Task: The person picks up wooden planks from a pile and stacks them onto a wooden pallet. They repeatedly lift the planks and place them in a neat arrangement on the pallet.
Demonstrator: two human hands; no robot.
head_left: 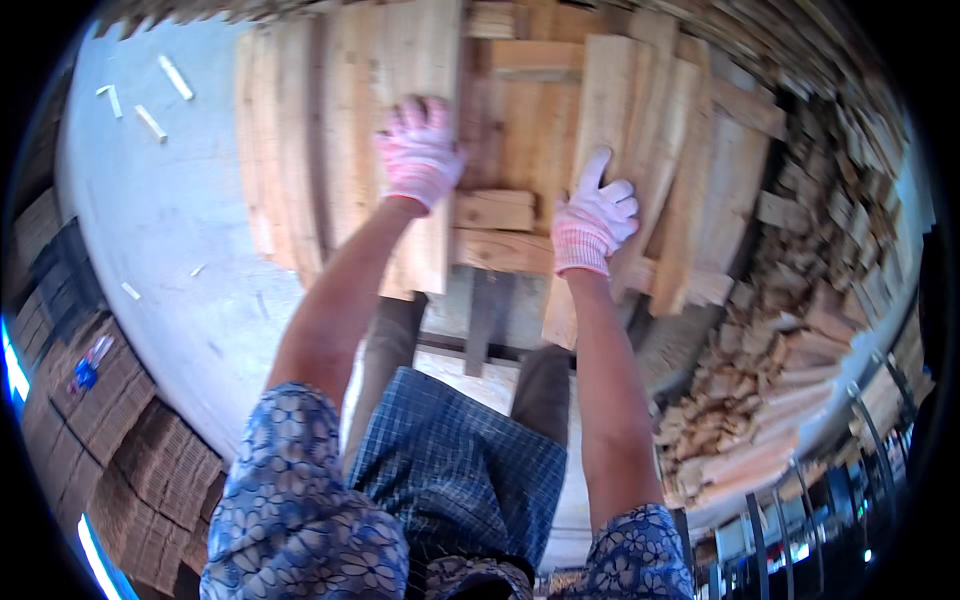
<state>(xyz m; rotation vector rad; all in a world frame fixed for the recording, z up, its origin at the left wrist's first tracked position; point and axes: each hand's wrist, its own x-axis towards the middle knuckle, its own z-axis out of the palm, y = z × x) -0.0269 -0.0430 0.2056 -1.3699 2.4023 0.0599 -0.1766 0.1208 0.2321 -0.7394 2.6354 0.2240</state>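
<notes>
A stack of pale wooden planks (300,130) lies in front of me on a pallet-like frame. My left hand (418,150), in a pink-and-white knit glove, rests on a wide plank (400,60), fingers curled over its surface. My right hand (595,215), gloved the same way, lies flat with fingers spread on a leaning plank (610,90). Two short wooden blocks (495,210) sit between the hands.
A heap of short wood offcuts (790,330) fills the right side. Grey concrete floor (150,230) lies to the left with small wood scraps (150,122). Stacked brown cardboard (120,420) sits at lower left. Metal rails (760,540) show at lower right.
</notes>
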